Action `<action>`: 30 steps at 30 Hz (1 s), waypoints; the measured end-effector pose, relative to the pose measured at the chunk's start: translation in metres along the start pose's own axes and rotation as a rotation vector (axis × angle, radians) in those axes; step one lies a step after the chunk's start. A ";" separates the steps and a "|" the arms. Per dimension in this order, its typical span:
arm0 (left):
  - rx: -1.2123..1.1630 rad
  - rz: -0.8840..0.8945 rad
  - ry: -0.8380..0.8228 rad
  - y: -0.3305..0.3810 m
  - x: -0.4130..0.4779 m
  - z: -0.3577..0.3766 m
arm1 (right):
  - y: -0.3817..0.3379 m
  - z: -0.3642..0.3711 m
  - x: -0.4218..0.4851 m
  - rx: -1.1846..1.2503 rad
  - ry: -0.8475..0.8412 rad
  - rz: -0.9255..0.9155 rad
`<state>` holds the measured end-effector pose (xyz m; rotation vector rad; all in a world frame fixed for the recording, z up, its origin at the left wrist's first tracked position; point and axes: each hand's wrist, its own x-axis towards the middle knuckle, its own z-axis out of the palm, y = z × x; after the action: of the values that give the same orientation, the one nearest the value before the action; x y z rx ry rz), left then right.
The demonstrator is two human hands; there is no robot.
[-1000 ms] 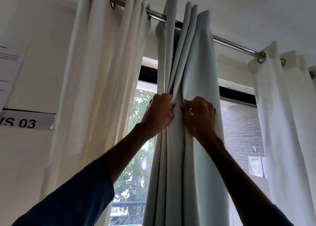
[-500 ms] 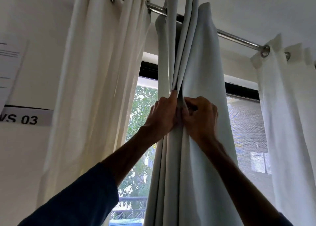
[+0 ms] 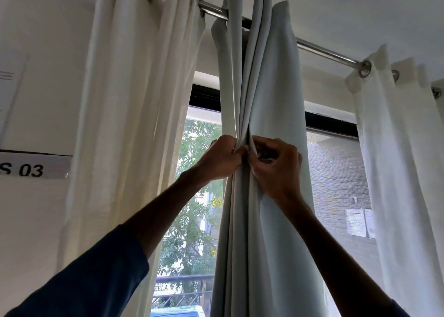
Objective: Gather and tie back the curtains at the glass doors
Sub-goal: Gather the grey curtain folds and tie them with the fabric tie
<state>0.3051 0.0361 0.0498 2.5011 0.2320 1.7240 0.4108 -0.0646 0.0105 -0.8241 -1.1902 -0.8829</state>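
A pale grey curtain [image 3: 271, 81] hangs bunched into folds from a metal rod [image 3: 326, 53] in front of the glass door [image 3: 192, 215]. My left hand [image 3: 219, 158] grips the folds on their left side at about head height. Right beside it, my right hand [image 3: 276, 165] pinches a fold between curled fingers and thumb. The two hands touch each other over the gathered cloth. What lies under my right fingers is hidden.
A cream curtain [image 3: 129, 115] hangs to the left and a white curtain [image 3: 403, 163] to the right, both on the same rod. A wall label reading "S 03" [image 3: 31, 167] is at the left. Trees and a railing show through the glass.
Both hands stay together on the folds. My left fingers, stretched up along the folds half a second ago, have curled round the cloth again. The view tilted slightly upward.
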 end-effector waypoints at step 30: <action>-0.096 -0.054 -0.017 0.000 0.015 -0.008 | 0.079 -0.048 0.026 0.419 -0.351 0.731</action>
<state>0.3028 0.0389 0.0667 2.4181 0.2083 1.6526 0.5055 -0.0773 0.0213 -0.9855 -1.1840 0.1140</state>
